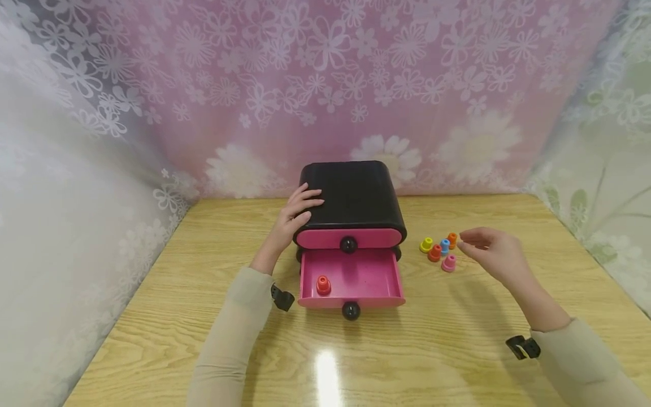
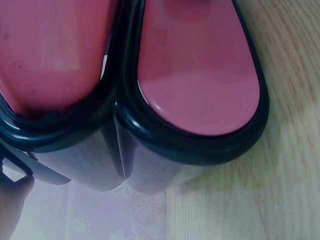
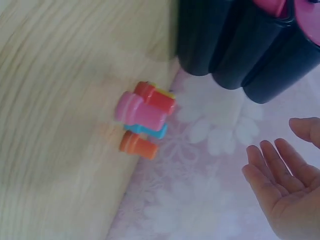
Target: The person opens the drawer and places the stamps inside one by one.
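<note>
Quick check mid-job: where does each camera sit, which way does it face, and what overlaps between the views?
Head: worn on the head, looking forward and down at the table; shows both sleeves, the left hand on the black drawer box, and the right hand near the coloured pegs.
Left wrist: close against the drawer box; only a fingertip shows.
Right wrist: faces the pegs and box; open right hand shows.
Shared: all three show the drawer box; head and right wrist share the pegs.
</note>
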A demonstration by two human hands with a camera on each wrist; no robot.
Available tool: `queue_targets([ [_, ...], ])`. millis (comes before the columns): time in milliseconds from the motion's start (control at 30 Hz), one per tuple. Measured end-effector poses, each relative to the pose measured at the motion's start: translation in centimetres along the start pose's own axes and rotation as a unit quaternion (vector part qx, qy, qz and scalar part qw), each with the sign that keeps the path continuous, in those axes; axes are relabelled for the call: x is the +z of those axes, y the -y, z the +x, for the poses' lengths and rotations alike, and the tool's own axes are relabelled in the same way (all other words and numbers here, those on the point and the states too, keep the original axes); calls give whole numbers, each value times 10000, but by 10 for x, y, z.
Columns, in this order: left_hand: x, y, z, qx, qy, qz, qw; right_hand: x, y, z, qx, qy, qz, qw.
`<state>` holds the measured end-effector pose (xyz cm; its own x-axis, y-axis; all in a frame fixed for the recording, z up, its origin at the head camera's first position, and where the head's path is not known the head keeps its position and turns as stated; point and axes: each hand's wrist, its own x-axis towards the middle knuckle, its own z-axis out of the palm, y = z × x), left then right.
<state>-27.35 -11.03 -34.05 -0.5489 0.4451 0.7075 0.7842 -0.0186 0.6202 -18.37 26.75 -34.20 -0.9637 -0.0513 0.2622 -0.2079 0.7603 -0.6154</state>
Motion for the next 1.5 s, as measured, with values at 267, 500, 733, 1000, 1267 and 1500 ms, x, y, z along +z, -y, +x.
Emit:
queue_targets([
  [267, -1, 0, 0, -11, -21, 27, 10000, 8, -19, 10, 85, 305, -223, 9992],
  [500, -1, 0, 0, -42, -16, 32, 10000, 17, -39, 18, 256, 667, -425, 9965],
  [733, -1, 0, 1, -86, 9, 59, 9999, 28, -53, 27, 201, 1039, -607, 9925],
  [1000, 0, -4, 0, -95, 0, 99, 9999, 33, -59, 29, 195, 1581, -913, 9830],
  [1267, 0, -3, -1, -114, -13, 98, 9999, 34, -59, 30, 281, 1691, -887, 9812],
  [1500, 0, -2, 0, -87, -32, 76, 9999, 36, -61, 32, 321, 1759, -820, 9805],
])
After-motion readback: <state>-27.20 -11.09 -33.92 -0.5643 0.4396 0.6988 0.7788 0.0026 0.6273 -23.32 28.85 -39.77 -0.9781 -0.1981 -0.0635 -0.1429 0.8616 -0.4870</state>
